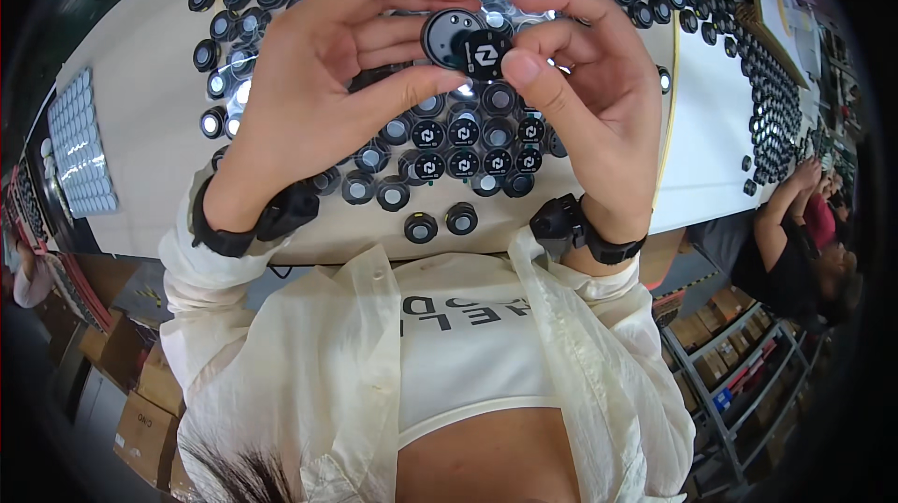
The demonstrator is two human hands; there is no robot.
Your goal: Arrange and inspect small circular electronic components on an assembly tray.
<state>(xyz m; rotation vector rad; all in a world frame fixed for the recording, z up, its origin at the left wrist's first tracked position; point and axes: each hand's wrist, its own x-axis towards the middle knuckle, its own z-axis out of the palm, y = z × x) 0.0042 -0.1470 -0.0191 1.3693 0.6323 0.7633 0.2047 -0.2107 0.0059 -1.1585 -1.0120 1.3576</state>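
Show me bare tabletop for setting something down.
Bare: beige tabletop between the white disc sheet and round black parts; white tabletop between the yellow line and far-right parts. Crowded: between and beyond the left hand and right hand.

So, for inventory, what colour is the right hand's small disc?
Small disc: black with white markings; head view.

Black disc (485, 55) (white emblem), overlapping round part (449, 34)

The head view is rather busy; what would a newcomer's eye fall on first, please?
Probably the left hand and right hand at upper centre, holding a dark round piece and a white-marked black disc respectively. Beneath and around them, dark round units crowd the pale table.
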